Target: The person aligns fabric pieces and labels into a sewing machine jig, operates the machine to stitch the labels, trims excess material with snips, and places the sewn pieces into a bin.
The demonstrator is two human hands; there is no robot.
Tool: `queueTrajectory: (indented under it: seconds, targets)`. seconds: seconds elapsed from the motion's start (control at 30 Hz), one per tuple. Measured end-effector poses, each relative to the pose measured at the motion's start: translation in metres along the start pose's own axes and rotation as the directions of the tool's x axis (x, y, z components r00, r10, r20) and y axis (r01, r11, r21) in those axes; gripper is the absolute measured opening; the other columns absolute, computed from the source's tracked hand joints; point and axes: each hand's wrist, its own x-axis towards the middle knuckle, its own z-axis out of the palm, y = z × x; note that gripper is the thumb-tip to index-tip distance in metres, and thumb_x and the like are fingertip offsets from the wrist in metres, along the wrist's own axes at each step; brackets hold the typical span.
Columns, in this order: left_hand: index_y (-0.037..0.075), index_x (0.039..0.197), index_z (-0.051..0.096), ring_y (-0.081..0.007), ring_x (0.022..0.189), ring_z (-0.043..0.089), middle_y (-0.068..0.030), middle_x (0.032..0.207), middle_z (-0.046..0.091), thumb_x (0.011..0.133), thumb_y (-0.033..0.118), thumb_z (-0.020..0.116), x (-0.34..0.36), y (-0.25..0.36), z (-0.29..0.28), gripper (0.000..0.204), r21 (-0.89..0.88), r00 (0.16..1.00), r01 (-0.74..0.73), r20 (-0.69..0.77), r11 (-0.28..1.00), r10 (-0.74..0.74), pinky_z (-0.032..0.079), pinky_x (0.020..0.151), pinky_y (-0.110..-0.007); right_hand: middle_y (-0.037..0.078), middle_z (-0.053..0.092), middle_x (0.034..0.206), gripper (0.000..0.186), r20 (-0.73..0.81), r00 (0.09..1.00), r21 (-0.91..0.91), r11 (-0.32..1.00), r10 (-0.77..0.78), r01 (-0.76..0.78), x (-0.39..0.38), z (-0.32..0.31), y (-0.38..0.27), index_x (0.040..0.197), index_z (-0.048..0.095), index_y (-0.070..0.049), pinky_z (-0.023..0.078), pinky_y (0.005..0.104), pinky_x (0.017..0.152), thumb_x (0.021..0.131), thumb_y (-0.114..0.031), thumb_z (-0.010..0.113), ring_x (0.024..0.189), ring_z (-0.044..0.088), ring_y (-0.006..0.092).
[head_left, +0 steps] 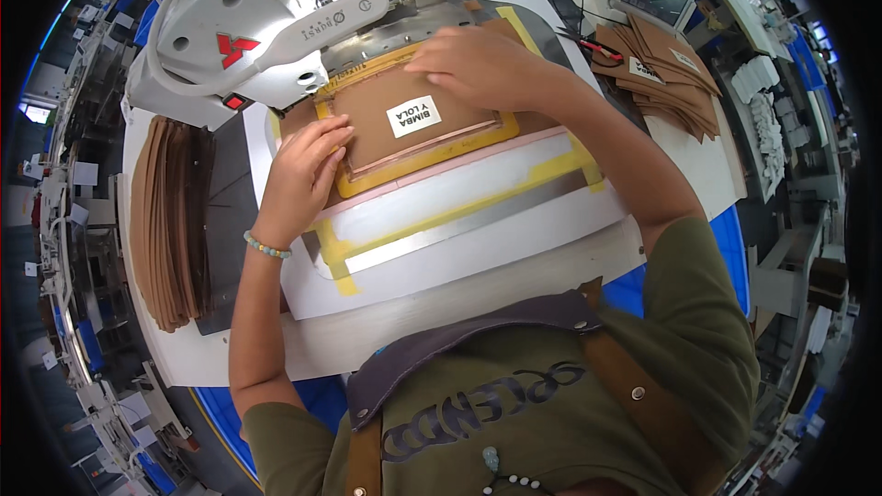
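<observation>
Your left hand point(308, 165) sits at the yellow frame point(432, 162), thumb and fingers apart; can't tell if your right hand point(482, 69) is pinching anything. The brown panel point(377, 96) is inside, white label point(413, 117) up, so loading's probably done; stitching's maybe left.

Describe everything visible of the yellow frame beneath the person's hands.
The yellow frame is a flat, roughly rectangular border with rounded visible corners, slightly glossy, apparently plastic. It lies around the brown panel, askew in the picture, its right end farther up than its left. Its far edge carries dark printed marks, close to the white machine head. The left hand is at its left side; the right hand hides its far right part, so contact there is unclear.
</observation>
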Motion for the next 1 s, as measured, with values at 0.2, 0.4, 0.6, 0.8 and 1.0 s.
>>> queueTrajectory:
  seconds: [0.2,0.4,0.6,0.8,1.0]
  targets:
    - [0.011,0.153,0.06,-0.0338,0.153,0.047,-0.0075,0.165,0.052,0.105,0.015,0.065,0.015,0.003,0.023,0.048,0.139,0.992,-0.082,0.102,0.987,0.068,0.037,0.125,-0.047,0.008,0.065,0.149,0.04,-0.065,0.995,-0.291,0.952,0.081,-0.097,-0.062,0.015,0.01,0.14,0.066,-0.007,0.049,0.0432,0.108,0.102,-0.011,0.058,0.138,0.057,0.0293]
    - [0.009,0.155,0.057,-0.0331,0.155,0.044,-0.0074,0.166,0.052,0.106,0.02,0.065,0.018,0.001,0.036,0.051,0.212,0.989,-0.092,0.13,0.973,0.066,0.035,0.126,-0.05,0.011,0.061,0.155,0.042,-0.17,0.985,-0.407,0.91,0.005,-0.075,-0.058,0.037,0.012,0.138,0.064,-0.005,0.048,0.0451,0.105,0.096,-0.007,0.062,0.141,0.055,0.027]
    - [0.007,0.153,0.058,-0.0348,0.152,0.047,-0.0077,0.164,0.054,0.105,0.021,0.066,0.015,0.002,0.031,0.05,0.194,0.991,-0.076,0.12,0.978,0.053,0.036,0.125,-0.05,0.009,0.069,0.133,0.029,-0.132,0.991,-0.511,0.856,0.005,-0.073,-0.047,0.034,0.009,0.122,0.067,-0.007,0.051,0.0415,0.096,0.093,-0.009,0.066,0.121,0.065,0.0248]
    - [0.008,0.151,0.06,-0.037,0.146,0.052,-0.0089,0.161,0.057,0.105,0.027,0.067,0.021,0.001,0.036,0.051,0.265,0.997,-0.059,0.072,0.962,0.042,0.041,0.118,-0.048,0.006,0.068,0.128,0.034,-0.075,0.995,-0.468,0.88,0.059,-0.087,-0.044,0.026,0.004,0.125,0.067,-0.008,0.05,0.0409,0.1,0.092,-0.009,0.066,0.119,0.064,0.0251]
    - [0.009,0.152,0.061,-0.0377,0.142,0.055,-0.0086,0.16,0.058,0.105,0.031,0.067,0.018,0.002,0.041,0.052,0.347,0.998,-0.059,0.048,0.936,0.045,0.043,0.114,-0.046,0.007,0.07,0.138,0.04,-0.056,0.996,-0.38,0.921,0.072,-0.088,-0.043,0.015,0.012,0.134,0.069,-0.006,0.051,0.0432,0.11,0.094,-0.007,0.062,0.127,0.062,0.0269]
